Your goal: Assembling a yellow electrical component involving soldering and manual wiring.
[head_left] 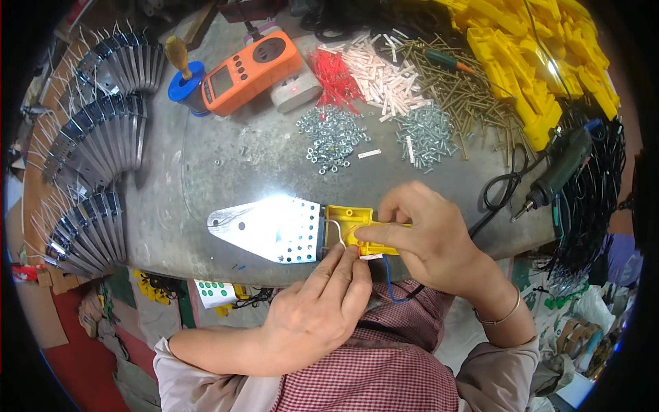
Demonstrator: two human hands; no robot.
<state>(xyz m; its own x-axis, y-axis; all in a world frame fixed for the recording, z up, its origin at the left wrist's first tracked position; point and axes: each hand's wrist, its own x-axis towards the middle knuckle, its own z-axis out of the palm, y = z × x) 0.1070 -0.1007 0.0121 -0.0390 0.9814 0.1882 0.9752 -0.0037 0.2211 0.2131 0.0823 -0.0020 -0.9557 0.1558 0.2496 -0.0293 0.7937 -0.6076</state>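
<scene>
Checked apron [364, 381], both hands [305, 323] [436, 244], yellow casing [351, 214] at fingertips [362, 234]

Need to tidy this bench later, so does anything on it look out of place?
A few strays: one white strip lies beside the nuts and another on the small screws, apart from the main pile of strips; a lone nut-like ring sits off to the left.
</scene>
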